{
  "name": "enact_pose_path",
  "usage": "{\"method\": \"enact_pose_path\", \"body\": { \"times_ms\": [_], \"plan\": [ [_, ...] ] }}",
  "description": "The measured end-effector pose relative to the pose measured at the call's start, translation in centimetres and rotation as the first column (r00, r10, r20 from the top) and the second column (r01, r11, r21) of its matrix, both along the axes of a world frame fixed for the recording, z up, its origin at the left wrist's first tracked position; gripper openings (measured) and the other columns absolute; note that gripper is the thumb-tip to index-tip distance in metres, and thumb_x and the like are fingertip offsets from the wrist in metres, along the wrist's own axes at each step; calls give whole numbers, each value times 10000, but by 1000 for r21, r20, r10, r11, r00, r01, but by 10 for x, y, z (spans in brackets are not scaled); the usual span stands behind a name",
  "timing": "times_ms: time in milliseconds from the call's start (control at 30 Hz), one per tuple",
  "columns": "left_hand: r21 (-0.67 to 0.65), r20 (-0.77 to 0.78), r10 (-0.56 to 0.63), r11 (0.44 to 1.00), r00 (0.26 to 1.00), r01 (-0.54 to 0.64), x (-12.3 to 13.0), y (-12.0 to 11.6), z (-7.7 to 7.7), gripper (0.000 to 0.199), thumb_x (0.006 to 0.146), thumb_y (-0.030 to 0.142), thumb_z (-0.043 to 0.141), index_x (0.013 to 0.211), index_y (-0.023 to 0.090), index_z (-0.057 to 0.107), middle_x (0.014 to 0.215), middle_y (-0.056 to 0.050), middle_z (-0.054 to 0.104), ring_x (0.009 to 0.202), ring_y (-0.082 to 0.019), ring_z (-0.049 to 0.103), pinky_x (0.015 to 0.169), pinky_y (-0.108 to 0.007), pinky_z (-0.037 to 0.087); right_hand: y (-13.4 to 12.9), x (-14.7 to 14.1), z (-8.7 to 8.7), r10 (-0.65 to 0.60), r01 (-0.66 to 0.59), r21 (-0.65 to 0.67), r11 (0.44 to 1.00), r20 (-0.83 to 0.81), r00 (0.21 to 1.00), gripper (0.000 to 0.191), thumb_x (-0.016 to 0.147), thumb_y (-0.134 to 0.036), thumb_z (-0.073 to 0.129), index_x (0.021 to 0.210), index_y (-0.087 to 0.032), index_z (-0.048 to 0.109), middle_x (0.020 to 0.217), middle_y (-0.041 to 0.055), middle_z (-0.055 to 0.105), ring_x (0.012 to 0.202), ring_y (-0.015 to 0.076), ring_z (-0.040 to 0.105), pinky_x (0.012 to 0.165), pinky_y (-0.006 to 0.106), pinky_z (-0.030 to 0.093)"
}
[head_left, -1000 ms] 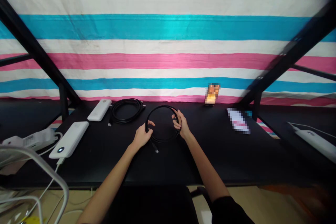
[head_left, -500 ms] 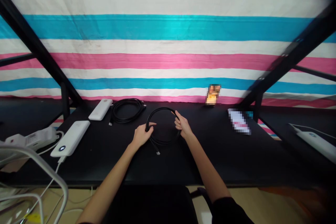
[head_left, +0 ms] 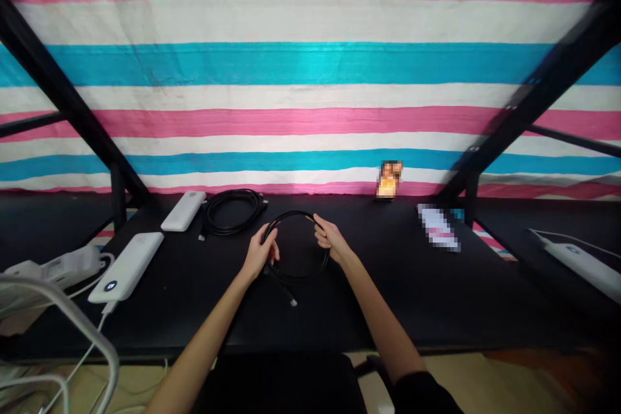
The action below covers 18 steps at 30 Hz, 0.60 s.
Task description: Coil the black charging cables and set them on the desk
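Note:
Between my hands a black cable (head_left: pixel 303 279) is looped into a round coil just over the black table. My left hand (head_left: pixel 258 252) grips the left side of the coil, thumb over it and fingers curled beneath. On the upper right, my right hand (head_left: pixel 330 237) is closed round the same cable with its fingers pinched. One cable end, a light-coloured plug (head_left: pixel 293 302), hangs out toward me below the coil. Behind my left hand lies a second coiled black cable (head_left: pixel 233 231), its plugs showing at both sides.
Two white power banks, a near one (head_left: pixel 127 266) and a far one (head_left: pixel 183 211), lie at left beside a white power strip (head_left: pixel 72 265). A grey-white metal tube frame (head_left: pixel 97 336) rises front left. A blurred packet (head_left: pixel 438 228) lies right, below a black slanting post (head_left: pixel 499 123).
My left fingers have curled further round the coil, where one finger pointed out before. Both hands and the coil sit slightly lower and left, as the whole view has shifted too.

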<state>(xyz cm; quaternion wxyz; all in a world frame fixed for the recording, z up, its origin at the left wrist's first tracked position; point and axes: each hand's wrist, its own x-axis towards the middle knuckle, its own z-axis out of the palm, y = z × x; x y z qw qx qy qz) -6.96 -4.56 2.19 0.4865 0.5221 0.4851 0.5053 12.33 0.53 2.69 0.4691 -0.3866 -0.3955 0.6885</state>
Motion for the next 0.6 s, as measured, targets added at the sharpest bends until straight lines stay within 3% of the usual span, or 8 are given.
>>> {"method": "enact_pose_path", "body": {
  "times_ms": [133,233,367,467,600],
  "plan": [
    [-56,104,-1,998,995,7,1,0,-1,537,779,616,453,1034,151,536,347,110,263,269,-87,264,290,-167,294,1,-2,-5,21,-20,-5,1000,73,997,397,661,-504,699,669,-162,496,479,-111,331,343,-5,165,320,150,66],
    [-84,149,35,996,988,-22,1,3,-4,479,756,642,479,858,175,514,363,104,269,285,-71,236,274,-155,288,2,-3,-6,-3,3,-6,1000,98,995,392,661,-507,695,671,-161,512,495,-101,355,345,-5,177,322,153,70],
    [-97,196,77,993,978,-59,2,4,-7,477,727,656,524,765,184,469,391,102,269,303,-56,237,272,-142,275,3,-4,-9,8,-9,7,1000,92,996,350,680,-485,682,748,-154,590,515,-93,370,348,-1,199,321,158,109],
    [-93,220,159,986,962,-142,2,3,-7,472,734,653,519,751,186,452,406,102,269,313,-53,244,281,-143,292,6,-5,-18,0,-2,15,1000,122,992,344,647,-423,723,837,-154,625,504,-95,388,367,18,302,345,149,237],
    [-73,255,278,961,926,-268,-1,4,-6,480,734,665,505,712,197,403,428,101,275,330,-50,256,292,-138,300,7,-6,-28,40,-54,55,997,229,973,298,674,-417,704,795,-161,610,549,-51,519,476,80,511,475,192,433]
  ]
}}
